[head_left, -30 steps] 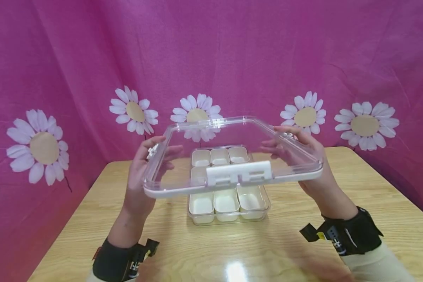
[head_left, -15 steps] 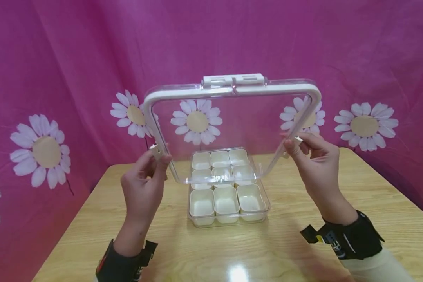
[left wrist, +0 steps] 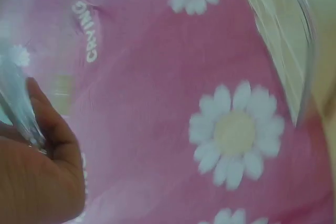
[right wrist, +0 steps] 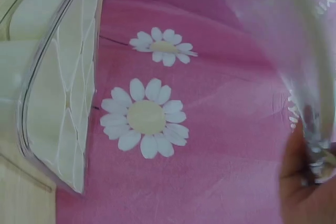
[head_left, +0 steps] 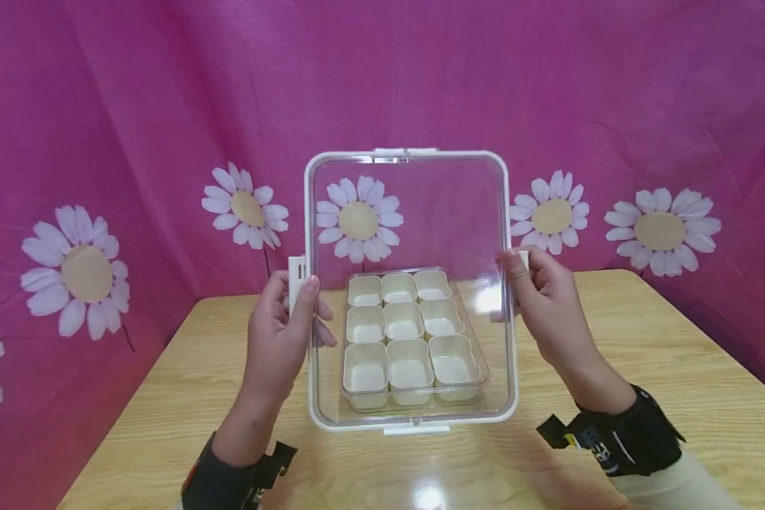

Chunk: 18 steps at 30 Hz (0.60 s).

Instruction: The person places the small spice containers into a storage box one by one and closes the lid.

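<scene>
A clear lid with a white rim (head_left: 511, 368) is held upright in the air between both hands in the head view. My left hand (head_left: 280, 340) grips its left edge by a white clip (head_left: 297, 280), thumb over the rim. On the opposite edge my right hand (head_left: 551, 304) pinches the rim beside another white clip. Behind the lid, on the table, stands a clear box (head_left: 478, 340) with several cream square cups (head_left: 410, 365) in rows; it shows through the lid. The left wrist view catches my left hand (left wrist: 50, 166) on the lid's edge, blurred.
The wooden table (head_left: 197, 397) runs back to a pink cloth (head_left: 421, 78) printed with white daisies. In the right wrist view the box with cups (right wrist: 58, 93) stands at the left side.
The lid has swung from nearly flat to upright, facing me, and its lower edge has come down. Both hands have shifted their hold on its sides. The box stays put.
</scene>
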Each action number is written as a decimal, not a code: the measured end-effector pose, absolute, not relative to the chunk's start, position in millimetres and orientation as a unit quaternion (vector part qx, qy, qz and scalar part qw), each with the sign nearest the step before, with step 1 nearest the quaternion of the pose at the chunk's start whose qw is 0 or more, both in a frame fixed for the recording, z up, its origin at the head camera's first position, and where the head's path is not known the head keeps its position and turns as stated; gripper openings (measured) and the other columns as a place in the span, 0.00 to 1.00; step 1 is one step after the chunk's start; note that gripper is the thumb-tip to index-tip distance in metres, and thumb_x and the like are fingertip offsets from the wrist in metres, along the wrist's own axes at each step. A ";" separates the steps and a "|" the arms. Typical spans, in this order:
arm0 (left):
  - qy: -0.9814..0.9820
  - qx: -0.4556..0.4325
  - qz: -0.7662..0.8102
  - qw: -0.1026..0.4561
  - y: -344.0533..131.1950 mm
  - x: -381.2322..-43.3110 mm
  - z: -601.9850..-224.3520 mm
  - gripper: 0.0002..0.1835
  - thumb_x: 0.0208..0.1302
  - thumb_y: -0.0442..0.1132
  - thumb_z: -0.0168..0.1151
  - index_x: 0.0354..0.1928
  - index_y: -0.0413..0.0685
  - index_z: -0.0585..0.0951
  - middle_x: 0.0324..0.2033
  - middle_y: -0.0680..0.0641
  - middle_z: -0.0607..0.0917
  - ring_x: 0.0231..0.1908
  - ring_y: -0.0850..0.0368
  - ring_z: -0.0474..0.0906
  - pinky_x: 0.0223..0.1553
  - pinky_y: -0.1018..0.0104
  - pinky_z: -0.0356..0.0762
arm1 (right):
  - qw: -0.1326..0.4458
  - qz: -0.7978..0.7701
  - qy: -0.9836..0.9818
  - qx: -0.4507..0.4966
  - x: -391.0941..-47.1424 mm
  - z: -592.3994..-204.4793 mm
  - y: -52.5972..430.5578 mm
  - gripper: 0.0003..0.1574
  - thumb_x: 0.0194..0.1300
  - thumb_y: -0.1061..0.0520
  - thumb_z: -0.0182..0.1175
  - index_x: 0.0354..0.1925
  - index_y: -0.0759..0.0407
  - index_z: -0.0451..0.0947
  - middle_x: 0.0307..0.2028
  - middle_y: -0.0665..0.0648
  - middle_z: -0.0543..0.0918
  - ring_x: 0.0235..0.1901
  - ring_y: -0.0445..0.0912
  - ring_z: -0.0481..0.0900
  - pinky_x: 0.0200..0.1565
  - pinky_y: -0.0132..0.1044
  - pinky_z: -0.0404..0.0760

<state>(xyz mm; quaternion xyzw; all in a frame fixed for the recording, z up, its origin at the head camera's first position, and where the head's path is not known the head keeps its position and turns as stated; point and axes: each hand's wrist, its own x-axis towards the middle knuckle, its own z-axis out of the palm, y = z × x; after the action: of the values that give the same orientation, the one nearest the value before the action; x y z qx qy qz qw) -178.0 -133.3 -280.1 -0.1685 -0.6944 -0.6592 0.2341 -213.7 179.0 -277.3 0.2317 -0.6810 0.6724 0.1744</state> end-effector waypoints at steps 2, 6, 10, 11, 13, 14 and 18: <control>-0.696 -0.115 -0.682 0.192 -131.9 -182.1 -283.3 0.10 0.80 0.41 0.52 0.48 0.41 0.72 0.25 0.49 0.80 0.15 0.60 0.77 0.21 0.71 0.76 | 0.110 0.659 -0.718 0.195 -216.9 -279.4 178.2 0.19 0.80 0.55 0.51 0.58 0.69 0.68 0.28 0.53 0.81 0.19 0.42 0.81 0.27 0.34 0.83; -0.704 0.000 -0.694 0.147 -130.1 -193.2 -294.5 0.17 0.80 0.47 0.50 0.50 0.38 0.74 0.26 0.51 0.80 0.17 0.64 0.73 0.22 0.74 0.70 | -0.006 0.604 -0.782 0.156 -224.6 -285.9 178.0 0.40 0.78 0.55 0.54 0.74 0.68 0.46 0.41 0.62 0.82 0.28 0.42 0.84 0.42 0.41 0.84; -0.709 0.072 -0.692 0.120 -129.0 -205.3 -310.8 0.22 0.79 0.49 0.51 0.54 0.33 0.76 0.29 0.49 0.81 0.22 0.64 0.74 0.27 0.72 0.73 | -0.064 0.560 -0.811 0.155 -232.8 -295.0 179.8 0.52 0.75 0.57 0.57 0.78 0.66 0.34 0.61 0.78 0.69 0.41 0.47 0.87 0.59 0.54 0.77; -0.707 0.081 -0.694 0.108 -128.9 -208.1 -314.9 0.23 0.79 0.49 0.51 0.56 0.33 0.76 0.31 0.47 0.83 0.23 0.65 0.75 0.27 0.73 0.73 | -0.074 0.557 -0.812 0.158 -234.9 -297.4 180.5 0.52 0.75 0.58 0.58 0.78 0.66 0.33 0.64 0.80 0.65 0.44 0.49 0.87 0.60 0.57 0.75; -0.704 0.091 -0.701 0.075 -129.4 -214.1 -322.0 0.25 0.79 0.48 0.51 0.59 0.30 0.75 0.38 0.45 0.86 0.26 0.66 0.78 0.27 0.75 0.72 | -0.083 0.550 -0.815 0.162 -238.6 -302.0 182.1 0.52 0.73 0.61 0.58 0.78 0.67 0.34 0.65 0.82 0.61 0.46 0.52 0.87 0.60 0.58 0.75; -0.700 0.093 -0.706 0.055 -130.0 -216.8 -324.8 0.25 0.79 0.48 0.50 0.60 0.30 0.75 0.41 0.44 0.87 0.26 0.67 0.78 0.26 0.76 0.71 | -0.081 0.546 -0.818 0.162 -240.7 -304.3 182.4 0.52 0.73 0.62 0.59 0.78 0.67 0.36 0.65 0.82 0.63 0.46 0.54 0.87 0.59 0.58 0.76; -0.679 0.103 -0.726 -0.014 -133.5 -225.6 -331.6 0.23 0.77 0.45 0.53 0.59 0.31 0.77 0.38 0.47 0.87 0.27 0.67 0.77 0.26 0.77 0.71 | -0.056 0.531 -0.833 0.145 -250.6 -312.9 181.8 0.48 0.72 0.61 0.59 0.76 0.70 0.42 0.63 0.82 0.65 0.47 0.58 0.86 0.59 0.60 0.76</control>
<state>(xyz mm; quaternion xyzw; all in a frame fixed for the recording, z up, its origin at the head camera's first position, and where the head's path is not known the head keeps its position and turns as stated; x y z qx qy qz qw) -225.6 -133.5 -331.6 0.1025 -0.6795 -0.7264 -0.0139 -250.6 181.8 -312.9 0.1445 -0.8330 0.5311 -0.0563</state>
